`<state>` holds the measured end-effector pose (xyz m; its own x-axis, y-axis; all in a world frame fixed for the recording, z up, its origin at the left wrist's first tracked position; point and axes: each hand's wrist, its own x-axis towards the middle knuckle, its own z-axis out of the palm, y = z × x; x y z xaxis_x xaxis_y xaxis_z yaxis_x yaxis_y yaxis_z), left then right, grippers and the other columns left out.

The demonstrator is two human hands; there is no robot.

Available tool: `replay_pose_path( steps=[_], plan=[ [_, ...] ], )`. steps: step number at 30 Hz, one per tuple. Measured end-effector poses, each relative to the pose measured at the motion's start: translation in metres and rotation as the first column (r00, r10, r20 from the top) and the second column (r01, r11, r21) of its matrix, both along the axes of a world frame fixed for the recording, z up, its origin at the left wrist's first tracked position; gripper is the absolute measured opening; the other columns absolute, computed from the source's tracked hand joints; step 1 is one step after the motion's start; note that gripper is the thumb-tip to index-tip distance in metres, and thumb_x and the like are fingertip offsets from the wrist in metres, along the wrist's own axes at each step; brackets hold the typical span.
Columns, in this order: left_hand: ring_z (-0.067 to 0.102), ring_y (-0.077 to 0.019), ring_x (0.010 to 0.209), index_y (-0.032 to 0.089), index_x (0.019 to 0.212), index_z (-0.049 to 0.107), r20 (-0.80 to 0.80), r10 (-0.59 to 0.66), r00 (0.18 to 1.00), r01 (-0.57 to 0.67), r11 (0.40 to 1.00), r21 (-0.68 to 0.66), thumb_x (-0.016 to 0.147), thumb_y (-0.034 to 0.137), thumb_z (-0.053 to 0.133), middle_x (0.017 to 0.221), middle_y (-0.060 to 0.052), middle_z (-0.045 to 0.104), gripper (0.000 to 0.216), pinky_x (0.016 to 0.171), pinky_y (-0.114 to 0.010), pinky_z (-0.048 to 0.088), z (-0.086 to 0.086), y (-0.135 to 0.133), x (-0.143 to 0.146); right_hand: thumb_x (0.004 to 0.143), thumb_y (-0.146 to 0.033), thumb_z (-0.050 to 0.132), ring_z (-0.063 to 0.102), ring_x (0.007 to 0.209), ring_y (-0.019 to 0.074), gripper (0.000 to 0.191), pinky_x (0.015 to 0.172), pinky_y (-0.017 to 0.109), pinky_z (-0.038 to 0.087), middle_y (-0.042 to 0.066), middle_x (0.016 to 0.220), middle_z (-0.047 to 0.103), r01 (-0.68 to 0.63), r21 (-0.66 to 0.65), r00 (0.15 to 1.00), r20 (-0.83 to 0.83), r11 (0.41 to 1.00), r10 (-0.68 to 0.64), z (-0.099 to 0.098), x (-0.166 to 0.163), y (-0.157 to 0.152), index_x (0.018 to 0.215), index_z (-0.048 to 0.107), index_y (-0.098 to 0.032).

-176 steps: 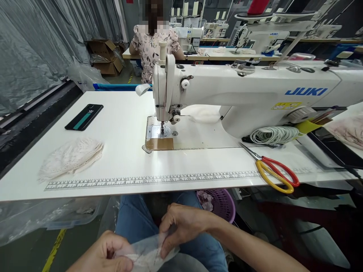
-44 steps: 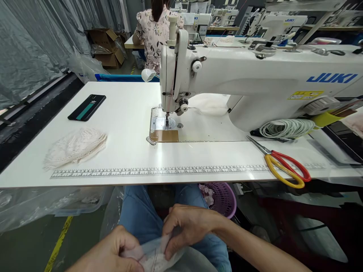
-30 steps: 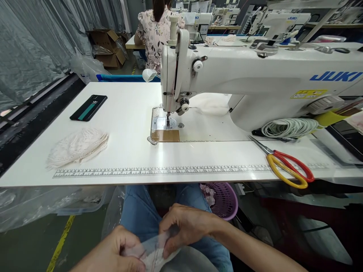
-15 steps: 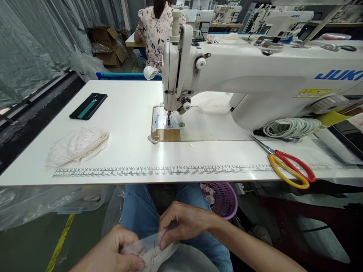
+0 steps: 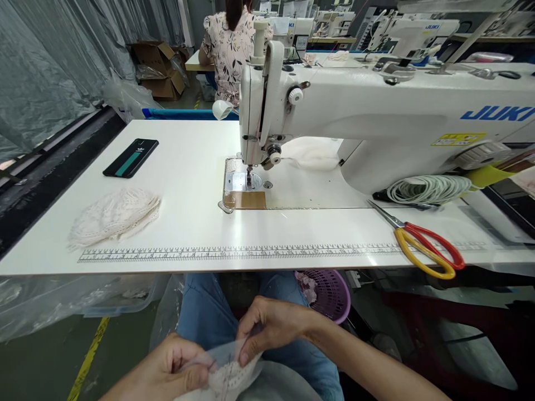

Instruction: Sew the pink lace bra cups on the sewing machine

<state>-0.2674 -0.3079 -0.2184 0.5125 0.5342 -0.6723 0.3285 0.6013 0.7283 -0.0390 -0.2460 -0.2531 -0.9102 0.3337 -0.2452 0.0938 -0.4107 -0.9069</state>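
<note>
Above my lap, a piece of sheer white fabric (image 5: 231, 379) with a perforated or lacy part and a thin reddish line is stretched between my hands. My left hand (image 5: 178, 367) pinches its left side between thumb and fingers. At its right edge, the thumb and fingertips of my right hand (image 5: 263, 331) are closed on it. The fabric's lower part runs out of the picture. Ahead stands a white sewing machine (image 5: 326, 106), its presser foot (image 5: 249, 177) over the metal plate, with no fabric under it.
On the white table (image 5: 188, 223) lie a lacy cream fabric pile (image 5: 115, 217), a dark phone (image 5: 131, 158), scissors (image 5: 426, 245) and a coil of pale cord (image 5: 430, 189). A purple basket (image 5: 334, 295) stands below. Farther back, a person (image 5: 229, 55) sits facing away.
My left thumb has shifted and straightened slightly on the fabric, which has turned so more of its lacy part shows. The right hand has barely moved.
</note>
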Motion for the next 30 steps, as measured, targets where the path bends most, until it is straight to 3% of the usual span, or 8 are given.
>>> replay_pose_path(
  steps=[3,6,11,14,17,19,24,30],
  plan=[
    [0.027,-0.0094,0.054,0.013,0.066,0.069,0.020,0.056,0.998,-0.054,0.997,-0.062,0.071,0.065,0.062,0.055,0.004,0.033,0.053,0.050,-0.024,0.014,0.003,-0.002,-0.001,0.075,-0.040,0.069,0.062,0.068,0.0125,0.031,0.068,0.020,0.049,0.002,0.072,0.066,-0.024,0.041,0.999,0.035,0.999,0.022,0.002,0.002,0.002,0.082,0.072,-0.010],
    [0.027,-0.0078,0.052,0.010,0.064,0.067,0.041,0.138,0.990,-0.133,0.985,-0.107,0.070,0.061,0.066,0.054,0.004,0.037,0.051,0.048,-0.022,0.016,0.002,-0.005,-0.004,0.083,-0.025,0.063,0.063,0.074,0.0160,0.016,0.072,0.025,0.050,0.003,0.076,0.068,-0.009,0.461,0.972,0.214,0.887,-0.101,0.011,-0.001,-0.009,0.088,0.070,-0.011],
    [0.046,-0.0092,0.054,0.012,0.075,0.065,0.033,0.606,0.795,-0.593,0.786,-0.176,0.064,0.051,0.077,0.060,0.001,0.055,0.043,0.053,-0.019,0.038,-0.012,-0.004,0.002,0.091,-0.025,0.048,0.061,0.094,0.0233,0.027,0.076,0.035,0.052,0.015,0.110,0.064,0.136,0.988,0.848,-0.154,-0.072,-0.507,0.000,-0.043,-0.059,0.112,0.058,-0.010],
    [0.056,-0.0114,0.055,0.015,0.082,0.064,0.007,0.838,0.545,-0.821,0.536,-0.195,0.066,0.029,0.080,0.062,0.002,0.059,0.026,0.059,-0.021,0.048,-0.027,0.001,0.010,0.092,-0.014,0.042,0.062,0.097,0.0223,0.025,0.080,0.033,0.051,0.010,0.106,0.067,0.180,0.938,0.668,-0.338,-0.297,-0.663,-0.035,-0.085,-0.077,0.109,0.060,-0.016],
    [0.063,-0.0123,0.064,0.016,0.082,0.061,-0.077,0.932,0.354,-0.926,0.338,-0.171,0.072,0.005,0.066,0.068,-0.001,0.064,0.015,0.066,-0.020,0.050,-0.039,0.001,0.014,0.093,-0.015,0.036,0.063,0.097,0.0250,0.031,0.084,0.036,0.051,0.013,0.106,0.067,0.252,0.942,0.707,-0.335,-0.221,-0.622,-0.062,-0.104,-0.070,0.114,0.058,-0.011],
    [0.066,-0.0140,0.070,0.015,0.083,0.060,-0.079,0.935,0.346,-0.927,0.328,-0.182,0.070,0.002,0.064,0.070,-0.003,0.066,0.018,0.071,-0.022,0.050,-0.042,-0.004,0.011,0.093,-0.015,0.034,0.064,0.096,0.0237,0.032,0.084,0.035,0.051,0.013,0.106,0.067,0.324,0.946,0.823,-0.286,-0.008,-0.490,-0.067,-0.097,-0.059,0.116,0.057,-0.011],
    [0.065,-0.0236,0.077,0.015,0.095,0.058,-0.107,0.659,0.744,-0.661,0.750,0.026,0.068,0.053,0.070,0.079,-0.008,0.068,0.048,0.073,-0.032,0.049,-0.037,-0.022,-0.013,0.090,-0.036,0.048,0.064,0.081,0.0186,0.027,0.072,0.026,0.049,0.006,0.088,0.070,0.356,0.581,0.917,-0.065,0.732,-0.394,-0.046,-0.051,-0.037,0.097,0.068,-0.019],
    [0.051,-0.0250,0.103,0.025,0.110,0.059,-0.278,0.345,0.896,-0.198,0.873,0.445,0.066,0.047,0.070,0.110,-0.006,0.059,0.051,0.087,-0.029,0.039,-0.027,-0.011,-0.015,0.072,-0.055,0.068,0.052,0.060,0.0114,0.045,0.059,0.022,0.039,0.001,0.067,0.060,0.438,-0.083,0.899,0.023,0.895,-0.437,-0.024,-0.038,-0.025,0.082,0.069,-0.011]
  ],
)
